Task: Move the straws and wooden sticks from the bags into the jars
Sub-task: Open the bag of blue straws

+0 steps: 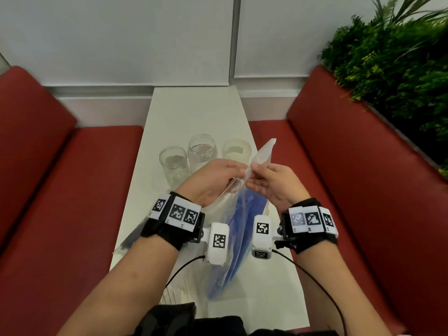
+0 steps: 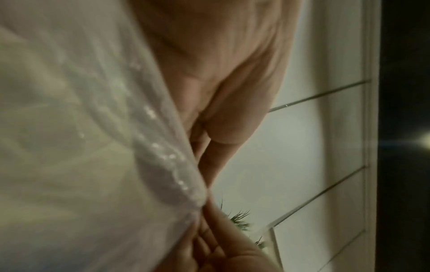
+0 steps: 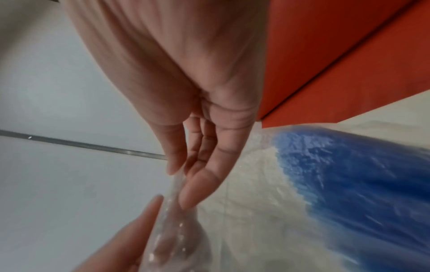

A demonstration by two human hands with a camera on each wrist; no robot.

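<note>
Both hands pinch crinkly clear bag [image 1: 242, 214] (blue straws [image 1: 238, 238] inside) — lifted.

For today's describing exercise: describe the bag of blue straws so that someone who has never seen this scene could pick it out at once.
Start at the narrow white table between the two red benches. Nearer than the three clear jars standing in a row, both hands pinch the top of a clear plastic bag held above the table. It alone shows a bundle of blue straws; the other bags lie flat beneath it.
</note>
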